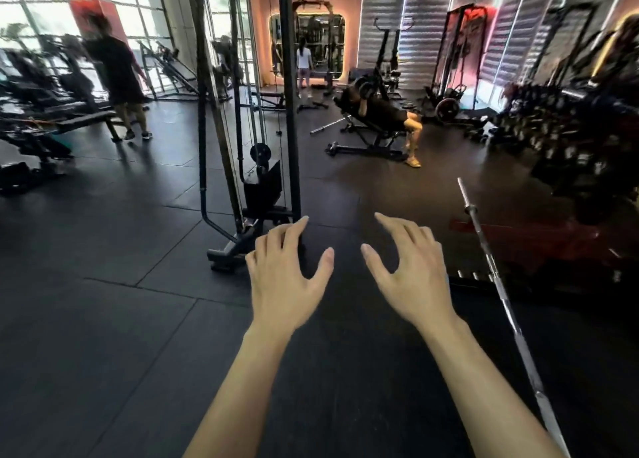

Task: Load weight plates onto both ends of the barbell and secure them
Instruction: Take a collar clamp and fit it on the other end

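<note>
No text, label, brand, number or sign can be read anywhere; the equipment and walls are too blurred.

Both your hands are out in front, palms down, fingers loose: left hand (287,278), right hand (411,278), holding nothing. The bare barbell (498,278) runs just right of your right hand, not touching it.
</note>
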The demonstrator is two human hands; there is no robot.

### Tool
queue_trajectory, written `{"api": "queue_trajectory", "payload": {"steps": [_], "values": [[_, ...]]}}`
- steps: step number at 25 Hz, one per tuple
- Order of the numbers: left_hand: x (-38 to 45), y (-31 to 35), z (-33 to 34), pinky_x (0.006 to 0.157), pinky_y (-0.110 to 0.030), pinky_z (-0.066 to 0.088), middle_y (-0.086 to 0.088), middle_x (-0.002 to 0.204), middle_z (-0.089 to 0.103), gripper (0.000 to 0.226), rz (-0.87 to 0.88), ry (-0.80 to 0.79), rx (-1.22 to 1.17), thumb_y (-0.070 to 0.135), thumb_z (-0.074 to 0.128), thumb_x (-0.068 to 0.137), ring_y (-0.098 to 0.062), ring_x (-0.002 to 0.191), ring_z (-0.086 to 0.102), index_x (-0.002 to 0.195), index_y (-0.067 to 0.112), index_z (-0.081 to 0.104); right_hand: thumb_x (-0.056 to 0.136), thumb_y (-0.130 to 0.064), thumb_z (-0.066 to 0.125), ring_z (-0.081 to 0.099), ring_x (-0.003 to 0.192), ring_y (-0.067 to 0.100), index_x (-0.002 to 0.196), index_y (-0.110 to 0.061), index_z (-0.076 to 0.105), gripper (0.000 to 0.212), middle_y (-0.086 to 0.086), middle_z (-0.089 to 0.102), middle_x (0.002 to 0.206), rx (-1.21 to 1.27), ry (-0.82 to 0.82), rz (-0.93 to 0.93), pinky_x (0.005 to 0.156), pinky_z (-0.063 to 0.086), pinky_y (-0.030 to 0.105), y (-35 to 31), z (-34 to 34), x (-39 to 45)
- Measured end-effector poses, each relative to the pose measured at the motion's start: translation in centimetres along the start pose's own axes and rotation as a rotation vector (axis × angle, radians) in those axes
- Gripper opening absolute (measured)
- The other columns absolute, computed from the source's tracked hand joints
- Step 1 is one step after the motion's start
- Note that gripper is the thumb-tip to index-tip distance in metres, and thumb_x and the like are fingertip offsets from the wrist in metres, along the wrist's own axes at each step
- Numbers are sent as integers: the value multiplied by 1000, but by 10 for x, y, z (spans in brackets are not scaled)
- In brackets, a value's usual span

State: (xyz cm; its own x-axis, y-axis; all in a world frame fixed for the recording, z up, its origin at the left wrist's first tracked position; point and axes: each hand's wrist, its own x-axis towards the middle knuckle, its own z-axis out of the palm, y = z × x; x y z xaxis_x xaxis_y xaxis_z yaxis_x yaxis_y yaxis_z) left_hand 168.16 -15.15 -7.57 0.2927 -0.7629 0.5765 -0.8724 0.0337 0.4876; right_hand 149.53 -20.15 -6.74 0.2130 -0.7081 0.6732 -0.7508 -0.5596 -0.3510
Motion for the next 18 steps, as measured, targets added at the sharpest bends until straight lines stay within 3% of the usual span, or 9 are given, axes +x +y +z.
{"api": "queue_trajectory", "payload": {"steps": [11,18], "values": [[270,-20,193,99,-38,30,2,135,51,67,52,1,37,64,41,88,-21,125,41,143,27,46,94,-46,56,51,113,22,136,-22,52,49,-1,58,128,-26,57,30,88,42,39,169,139,245],[405,-61,328,100,-41,33,3,134,51,65,89,-76,-82,63,45,88,-20,125,41,143,28,46,95,-50,53,51,111,19,136,-23,51,50,-1,59,127,-109,77,80,83,37,31,252,247,355]]}}
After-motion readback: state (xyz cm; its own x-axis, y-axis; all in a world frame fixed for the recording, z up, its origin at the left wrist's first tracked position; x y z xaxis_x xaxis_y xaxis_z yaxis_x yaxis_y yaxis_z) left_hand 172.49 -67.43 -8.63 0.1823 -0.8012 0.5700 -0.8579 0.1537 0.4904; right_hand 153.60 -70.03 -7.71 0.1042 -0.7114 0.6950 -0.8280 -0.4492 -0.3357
